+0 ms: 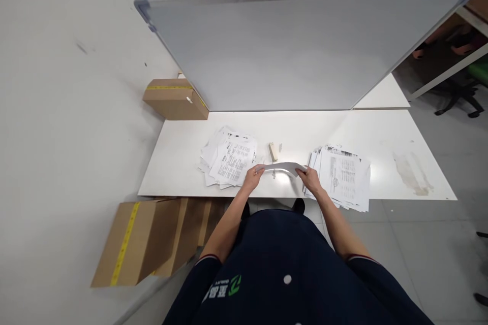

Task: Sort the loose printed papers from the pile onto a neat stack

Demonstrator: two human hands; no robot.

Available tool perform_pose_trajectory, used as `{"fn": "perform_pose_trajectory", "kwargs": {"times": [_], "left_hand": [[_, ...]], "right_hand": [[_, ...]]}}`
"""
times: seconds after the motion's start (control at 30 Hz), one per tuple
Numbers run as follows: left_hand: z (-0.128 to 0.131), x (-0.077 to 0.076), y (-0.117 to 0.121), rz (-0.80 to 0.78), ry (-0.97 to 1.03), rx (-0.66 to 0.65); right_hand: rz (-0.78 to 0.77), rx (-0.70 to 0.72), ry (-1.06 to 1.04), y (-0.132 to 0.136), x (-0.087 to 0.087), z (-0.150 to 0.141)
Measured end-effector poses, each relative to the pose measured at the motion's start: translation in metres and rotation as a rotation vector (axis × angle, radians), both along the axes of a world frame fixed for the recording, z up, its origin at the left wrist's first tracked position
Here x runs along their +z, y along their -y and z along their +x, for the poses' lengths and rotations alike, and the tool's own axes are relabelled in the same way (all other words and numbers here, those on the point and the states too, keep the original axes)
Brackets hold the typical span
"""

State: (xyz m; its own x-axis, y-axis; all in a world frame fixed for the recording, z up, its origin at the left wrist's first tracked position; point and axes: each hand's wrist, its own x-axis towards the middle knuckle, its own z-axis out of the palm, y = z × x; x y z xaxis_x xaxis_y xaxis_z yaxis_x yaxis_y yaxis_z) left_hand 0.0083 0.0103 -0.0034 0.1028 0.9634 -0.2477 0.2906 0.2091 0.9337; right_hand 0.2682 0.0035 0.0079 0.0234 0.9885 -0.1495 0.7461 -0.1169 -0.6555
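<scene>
A curved sheet of white paper [282, 167] arches just above the white table [183, 162], held at both ends. My left hand [252, 177] pinches its left end and my right hand [309, 179] grips its right end. A loose pile of printed sheets [227, 158] lies left of my left hand. Another stack of printed sheets [343, 175] lies right of my right hand and overhangs the table's front edge. A small beige stapler-like object [273, 151] rests just behind the held sheet.
A large whiteboard [290, 45] stands upright along the table's back edge. A cardboard box [175, 97] sits at the far left corner, more boxes [148, 238] on the floor at the left. A stain [412, 175] marks the table's right side. The wall [68, 111] is at the left.
</scene>
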Motion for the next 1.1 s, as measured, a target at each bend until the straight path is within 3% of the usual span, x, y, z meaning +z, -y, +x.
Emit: {"fn": "perform_pose_trajectory", "kwargs": {"times": [0.23, 0.37, 0.47, 0.53, 0.63, 0.73, 0.83, 0.9, 1.0, 1.1], "left_hand": [[-0.002, -0.014, -0.003, -0.01, -0.06, -0.058], [-0.005, -0.01, -0.004, 0.007, -0.143, -0.069], [-0.007, 0.001, -0.004, 0.057, -0.19, -0.077], [-0.008, 0.012, -0.004, 0.107, -0.213, -0.123], [-0.007, 0.027, -0.005, 0.191, -0.245, -0.249], [-0.004, 0.039, -0.004, 0.278, -0.302, -0.389], [-0.001, 0.048, -0.003, 0.318, -0.361, -0.468], [0.0, 0.051, -0.003, 0.318, -0.383, -0.469], [0.001, 0.047, -0.003, 0.3, -0.396, -0.374], [0.005, 0.036, -0.007, 0.266, -0.435, -0.242]], "right_hand": [[0.025, 0.052, -0.121, 0.004, -0.022, 0.002], [-0.038, 0.056, -0.118, 0.003, -0.018, 0.008], [-0.085, 0.078, -0.017, 0.002, 0.004, 0.019], [0.0, 0.117, 0.063, 0.002, 0.027, 0.025], [0.153, 0.205, 0.183, 0.001, 0.061, 0.024], [0.15, 0.346, 0.263, 0.002, 0.075, 0.01], [0.04, 0.429, 0.256, 0.008, 0.068, -0.006], [-0.008, 0.391, 0.213, 0.013, 0.056, -0.011], [-0.06, 0.232, 0.096, 0.022, 0.032, -0.007], [-0.259, -0.01, -0.139, 0.03, 0.002, 0.006]]}}
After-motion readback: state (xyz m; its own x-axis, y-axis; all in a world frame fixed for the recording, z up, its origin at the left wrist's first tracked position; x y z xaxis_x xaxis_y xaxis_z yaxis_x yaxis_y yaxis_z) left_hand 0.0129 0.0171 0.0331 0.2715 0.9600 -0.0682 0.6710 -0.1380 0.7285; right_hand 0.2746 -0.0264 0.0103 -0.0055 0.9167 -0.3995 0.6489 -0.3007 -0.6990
